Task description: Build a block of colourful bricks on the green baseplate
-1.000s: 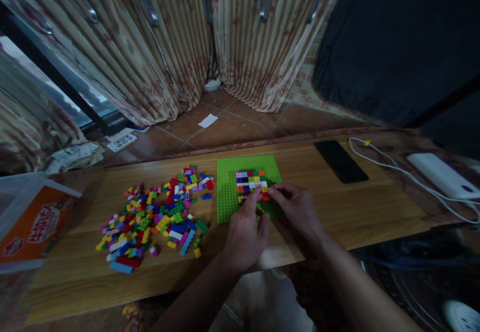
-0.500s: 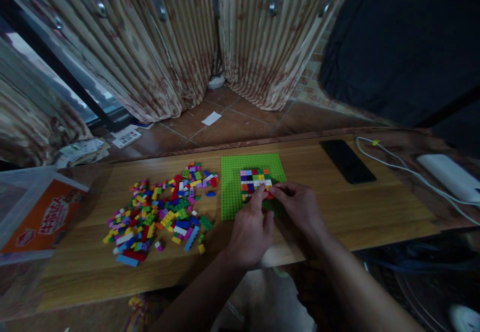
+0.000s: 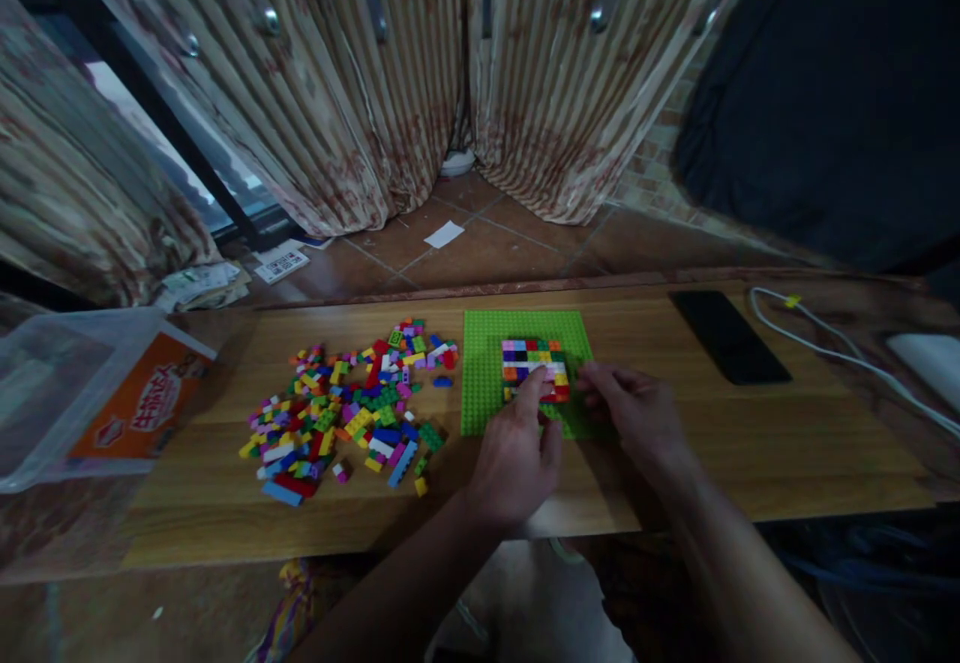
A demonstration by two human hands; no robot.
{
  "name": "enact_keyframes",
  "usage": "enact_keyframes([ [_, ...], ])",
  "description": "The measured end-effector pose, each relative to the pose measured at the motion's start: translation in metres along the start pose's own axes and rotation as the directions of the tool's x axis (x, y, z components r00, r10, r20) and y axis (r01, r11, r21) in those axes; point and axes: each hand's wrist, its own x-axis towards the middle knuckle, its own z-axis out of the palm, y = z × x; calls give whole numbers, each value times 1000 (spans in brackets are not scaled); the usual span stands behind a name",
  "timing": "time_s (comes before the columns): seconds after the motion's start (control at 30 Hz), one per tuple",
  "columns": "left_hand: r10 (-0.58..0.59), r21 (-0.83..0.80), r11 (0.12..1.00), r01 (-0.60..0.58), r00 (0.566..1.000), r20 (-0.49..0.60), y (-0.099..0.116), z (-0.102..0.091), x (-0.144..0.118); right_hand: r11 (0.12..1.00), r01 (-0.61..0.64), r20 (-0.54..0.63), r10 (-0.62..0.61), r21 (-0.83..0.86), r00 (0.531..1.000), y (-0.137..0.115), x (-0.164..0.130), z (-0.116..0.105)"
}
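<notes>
On the green baseplate [image 3: 480,383] lies a compact block of small multicoloured bricks [image 3: 525,351] set in rows. My left hand [image 3: 517,458] reaches over the plate's front edge. Its index finger is stretched onto the front of the block, with the thumb apart, and it hides some bricks there. My right hand [image 3: 641,413] is at the plate's right edge, apart from the block. Its fingers are curled together; whether anything small is between them is hidden. A loose pile of mixed bricks [image 3: 360,413] is spread left of the plate.
A black phone [image 3: 729,337] lies at the right of the wooden table [image 3: 637,318], beside a white cable [image 3: 832,348] and a white device [image 3: 934,363]. A clear plastic box [image 3: 75,343] with an orange label stands at the left. Curtains [image 3: 390,123] hang beyond.
My right hand has drawn away from the block to the right. The left index finger stays on the block. The whole view has shifted, so things appear farther right.
</notes>
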Motion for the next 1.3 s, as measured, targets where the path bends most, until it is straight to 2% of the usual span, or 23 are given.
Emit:
enact_keyframes([
  [0.07,-17,-17,1000,17,999,-41,1,-4,1,999,6,-98,-3,33,995,-2,-2,-1],
  [0.13,-19,-37,999,16,997,-79,1,-7,1,997,72,-177,-74,-16,982,-6,-5,0],
  [0.27,33,-84,995,-46,989,-147,3,-13,0,967,197,-235,-232,-163,944,-15,-18,11],
  [0.5,1,-70,997,-23,955,-298,-1,-39,7,944,221,-177,-268,-244,947,-22,-43,43],
  [0.67,-66,-107,994,24,913,-402,-8,-60,10,911,314,-33,-335,-268,942,-13,-53,64],
  [0.73,-85,-121,992,36,899,-429,-10,-66,9,871,408,39,-414,-273,910,-8,-55,71],
  [0.83,-76,-118,993,24,886,-458,-10,-74,8,774,560,211,-518,-295,829,-4,-59,83],
  [0.9,-52,-107,994,1,882,-468,-9,-81,6,731,632,342,-542,-259,768,-4,-64,92],
  [1.0,-43,-115,993,-18,860,-509,-11,-94,6,718,674,457,-547,-174,701,-3,-74,106],
  [1.13,-72,-170,984,-47,776,-627,-23,-118,6,693,713,553,-554,-108,622,-1,-90,126],
  [1.3,-153,-241,970,-46,654,-740,-37,-144,4,610,791,590,-624,-41,512,-1,-101,147],
])
